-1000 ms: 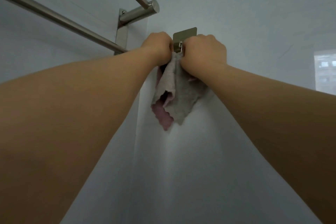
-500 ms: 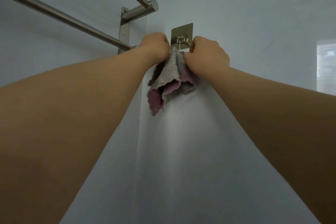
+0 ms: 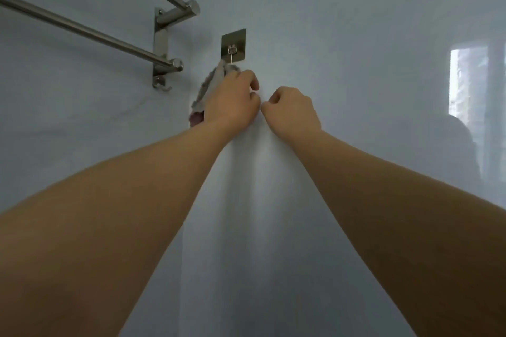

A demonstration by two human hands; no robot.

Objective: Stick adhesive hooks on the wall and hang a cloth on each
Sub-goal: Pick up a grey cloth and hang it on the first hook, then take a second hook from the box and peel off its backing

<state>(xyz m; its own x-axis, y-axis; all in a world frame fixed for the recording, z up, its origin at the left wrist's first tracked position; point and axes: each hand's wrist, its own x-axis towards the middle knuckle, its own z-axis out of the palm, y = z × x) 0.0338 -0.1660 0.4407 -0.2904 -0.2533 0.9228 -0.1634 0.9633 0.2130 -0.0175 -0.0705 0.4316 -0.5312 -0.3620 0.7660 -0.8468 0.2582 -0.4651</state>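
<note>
A square metal adhesive hook [image 3: 233, 45] is stuck on the pale blue wall near the corner. A grey cloth with a pink underside [image 3: 212, 81] hangs from the hook's prong, bunched and trailing down to the left. My left hand [image 3: 232, 100] is in front of the cloth just below the hook, fingers curled, and it hides most of the cloth. Whether it grips the fabric does not show. My right hand [image 3: 293, 109] is to the right of it against the bare wall, fingers curled with nothing visible in them, apart from the cloth.
A steel double towel rail [image 3: 90, 33] with its bracket [image 3: 161, 46] is mounted on the left wall, close to the corner. A bright window reflection [image 3: 468, 82] shows on the glossy wall at the right.
Both hands have dropped from the hook to below it. The right hand has let go of the cloth and moved right. The cloth now hangs from the prong.
</note>
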